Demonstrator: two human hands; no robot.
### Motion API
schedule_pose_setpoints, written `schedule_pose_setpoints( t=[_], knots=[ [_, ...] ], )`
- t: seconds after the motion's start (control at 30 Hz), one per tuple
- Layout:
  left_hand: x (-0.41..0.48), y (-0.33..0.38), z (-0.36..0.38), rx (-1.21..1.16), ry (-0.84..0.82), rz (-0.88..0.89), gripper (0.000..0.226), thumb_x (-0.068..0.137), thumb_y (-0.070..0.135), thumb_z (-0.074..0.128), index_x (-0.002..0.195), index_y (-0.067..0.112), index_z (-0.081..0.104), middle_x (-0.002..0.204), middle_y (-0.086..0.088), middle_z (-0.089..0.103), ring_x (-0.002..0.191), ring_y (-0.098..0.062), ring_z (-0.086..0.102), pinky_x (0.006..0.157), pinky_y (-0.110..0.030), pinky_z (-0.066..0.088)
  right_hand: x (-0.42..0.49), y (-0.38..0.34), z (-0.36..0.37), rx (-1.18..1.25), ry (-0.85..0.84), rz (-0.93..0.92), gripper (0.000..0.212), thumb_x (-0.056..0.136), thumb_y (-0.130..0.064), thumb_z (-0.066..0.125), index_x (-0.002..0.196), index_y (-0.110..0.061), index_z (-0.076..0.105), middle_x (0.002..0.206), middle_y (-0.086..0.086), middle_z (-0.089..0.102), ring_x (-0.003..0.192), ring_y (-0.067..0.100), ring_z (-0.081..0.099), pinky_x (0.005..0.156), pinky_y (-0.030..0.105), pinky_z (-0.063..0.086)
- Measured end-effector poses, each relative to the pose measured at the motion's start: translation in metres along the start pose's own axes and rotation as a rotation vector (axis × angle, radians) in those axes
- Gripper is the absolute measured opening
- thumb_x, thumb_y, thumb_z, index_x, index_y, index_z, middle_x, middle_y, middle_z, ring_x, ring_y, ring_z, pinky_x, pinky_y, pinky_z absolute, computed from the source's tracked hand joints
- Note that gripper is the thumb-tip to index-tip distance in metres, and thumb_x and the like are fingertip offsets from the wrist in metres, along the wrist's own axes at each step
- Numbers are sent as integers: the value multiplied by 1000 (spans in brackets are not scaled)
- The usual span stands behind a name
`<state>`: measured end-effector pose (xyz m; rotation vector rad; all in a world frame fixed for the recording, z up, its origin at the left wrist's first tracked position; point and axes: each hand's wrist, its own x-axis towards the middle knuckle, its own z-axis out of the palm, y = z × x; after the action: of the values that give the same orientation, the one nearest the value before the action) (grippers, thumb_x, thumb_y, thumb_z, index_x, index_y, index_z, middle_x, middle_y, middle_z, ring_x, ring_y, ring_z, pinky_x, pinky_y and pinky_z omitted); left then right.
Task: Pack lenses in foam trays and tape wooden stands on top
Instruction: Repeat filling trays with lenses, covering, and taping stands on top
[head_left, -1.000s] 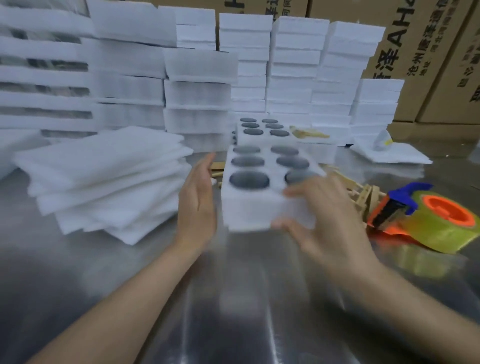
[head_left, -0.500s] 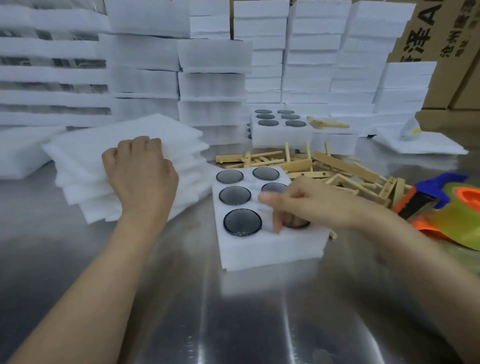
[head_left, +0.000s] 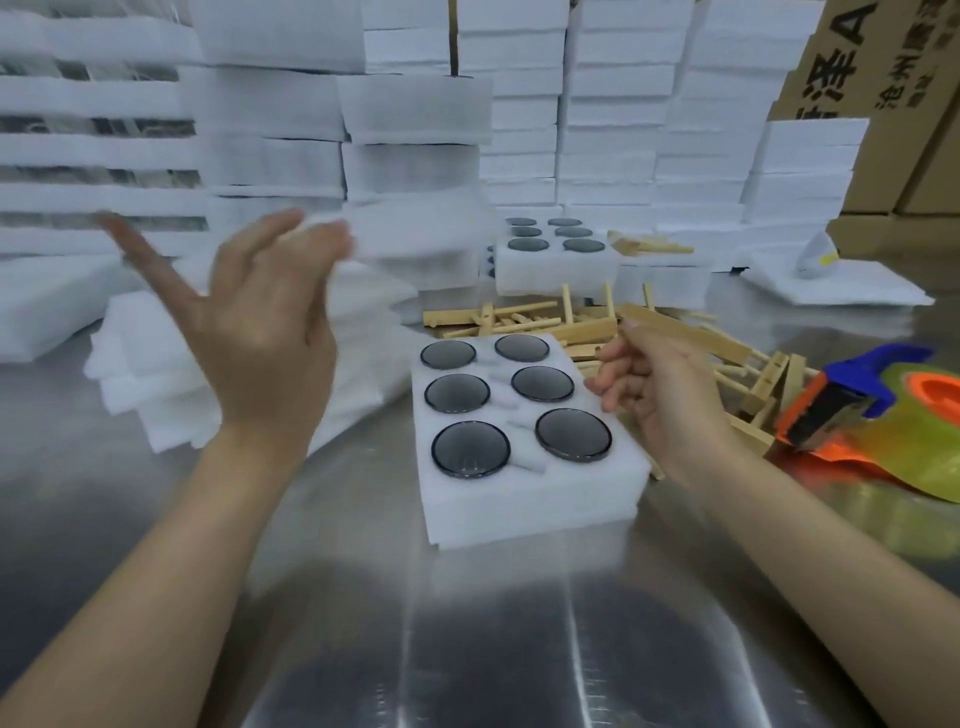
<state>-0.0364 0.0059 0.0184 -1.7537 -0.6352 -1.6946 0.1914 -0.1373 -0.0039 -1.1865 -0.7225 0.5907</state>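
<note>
A white foam tray (head_left: 524, 501) lies on the steel table (head_left: 467, 654) in front of me, with several dark round lenses (head_left: 470, 449) seated in its holes. My left hand (head_left: 260, 332) is raised to the left of the tray and pinches a thin white foam sheet (head_left: 415, 234), which is blurred, at its fingertips. Over the tray's right edge hovers my right hand (head_left: 660, 387), fingers loosely curled and holding nothing that I can see. A heap of wooden stands (head_left: 587, 327) lies just behind the tray and my right hand.
A pile of foam sheets (head_left: 150, 374) lies at the left. A second filled tray (head_left: 556, 270) sits farther back. An orange and blue tape dispenser (head_left: 883, 415) rests at the right. Stacked foam blocks (head_left: 613, 130) and cardboard boxes (head_left: 857, 78) wall off the back.
The tray was set down. My left hand went to the sheet pile and has lifted a foam sheet. My right hand came off the lens it touched.
</note>
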Motion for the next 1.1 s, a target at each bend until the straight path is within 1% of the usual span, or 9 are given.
schedule_pose_setpoints(
  t=[0.1, 0.23, 0.43, 0.57, 0.67, 0.77, 0.9, 1.0, 1.1],
  knots=[
    [-4, 26, -1, -376, -21, 313, 21, 99, 1, 45, 98, 18, 57, 126, 1, 62, 129, -19, 52, 118, -46, 3, 1, -4, 2, 172, 71, 2, 39, 102, -38, 37, 86, -14, 64, 80, 2, 71, 71, 17, 66, 68, 32, 52],
    [-14, 38, 4, -536, -249, 327, 23, 100, -6, 40, 91, 9, 55, 133, -5, 53, 132, -24, 46, 117, -42, 21, 2, -7, -4, 251, 47, 40, 18, 96, -27, 53, 111, -24, 62, 106, 9, 71, 99, 26, 67, 86, 41, 52],
    [-25, 55, 4, -841, -481, -483, 31, 87, -6, 50, 110, 10, 63, 151, 6, 34, 143, -5, 26, 112, -18, 28, 4, -1, -12, -49, -121, -58, 49, 80, 9, 53, 101, -31, 68, 108, 5, 59, 94, 22, 60, 76, 36, 50],
    [-24, 60, 2, -1219, -654, -951, 53, 90, -3, 40, 138, 20, 44, 146, 16, 40, 118, 7, 53, 84, -13, 49, 2, 3, -9, -88, -173, -169, 39, 70, 3, 58, 78, -34, 69, 85, -17, 63, 82, 9, 58, 71, 32, 45],
    [-21, 59, 4, -1315, -611, -1158, 71, 92, -13, 44, 151, 18, 20, 147, 11, 40, 105, 14, 58, 84, -14, 52, 4, 4, -10, -15, -254, -190, 46, 67, -1, 60, 99, -33, 66, 93, -14, 65, 87, 10, 61, 70, 27, 52],
    [-19, 56, 3, -1347, -601, -1141, 69, 93, -9, 50, 150, 15, 20, 131, 8, 60, 110, -1, 63, 87, -19, 53, 7, 1, -12, 72, -248, -286, 67, 77, 10, 65, 129, -29, 48, 104, 0, 61, 98, 15, 64, 81, 30, 56],
    [-13, 54, -1, -1089, -416, -804, 42, 83, -18, 57, 95, 22, 64, 95, 14, 73, 97, -4, 66, 86, -20, 48, 7, -6, -13, -92, -49, -390, 24, 88, 5, 59, 110, -4, 63, 98, 7, 66, 91, 15, 63, 81, 30, 52],
    [-18, 52, 3, -1010, -389, -673, 46, 80, -25, 51, 78, 19, 66, 101, 5, 71, 113, -7, 62, 99, -23, 45, 9, -5, -10, -6, -95, -193, 23, 99, -16, 48, 102, -18, 70, 105, -5, 72, 98, 8, 66, 79, 21, 52],
    [-30, 48, 8, -875, -664, -655, 51, 80, -28, 41, 88, 10, 73, 115, 0, 66, 123, -11, 55, 108, -19, 37, 14, -3, -9, -78, -241, 87, 29, 96, -31, 50, 120, -24, 64, 128, -5, 62, 118, 12, 59, 90, 31, 50]
  ],
)
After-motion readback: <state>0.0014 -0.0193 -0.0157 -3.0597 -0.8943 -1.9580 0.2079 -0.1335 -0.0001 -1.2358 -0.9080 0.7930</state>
